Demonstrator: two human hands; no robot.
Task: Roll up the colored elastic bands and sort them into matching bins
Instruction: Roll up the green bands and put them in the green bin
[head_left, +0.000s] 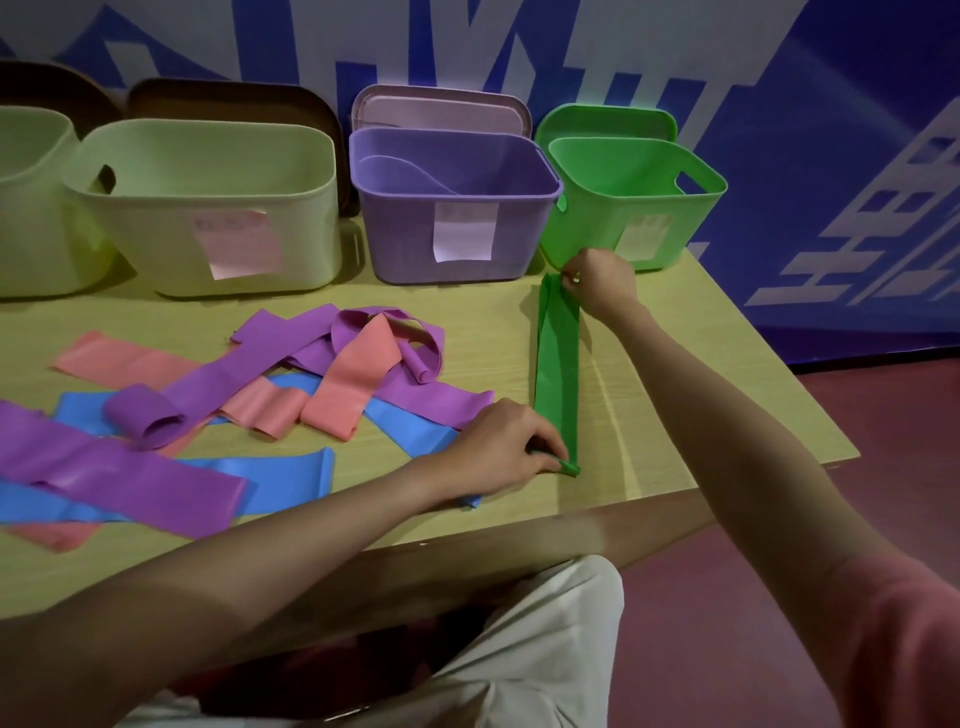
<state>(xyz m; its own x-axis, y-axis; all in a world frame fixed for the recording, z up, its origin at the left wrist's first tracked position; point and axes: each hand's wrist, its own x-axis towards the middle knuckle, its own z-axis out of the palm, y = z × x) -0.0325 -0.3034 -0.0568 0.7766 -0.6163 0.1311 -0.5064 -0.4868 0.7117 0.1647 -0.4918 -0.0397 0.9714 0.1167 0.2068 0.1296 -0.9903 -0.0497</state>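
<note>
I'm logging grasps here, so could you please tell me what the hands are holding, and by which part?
Both hold the green band: the left hand pinches its near end, starting a roll; the right hand pinches its far end.

Desk right of the green band is bare; loose bands clutter the left, bins wall off the back.

Both bare arms reach forward. The left hand lies palm down at 6 o'clock, fingers pinched shut. The right hand, toward 12 o'clock, is pinched too.
</note>
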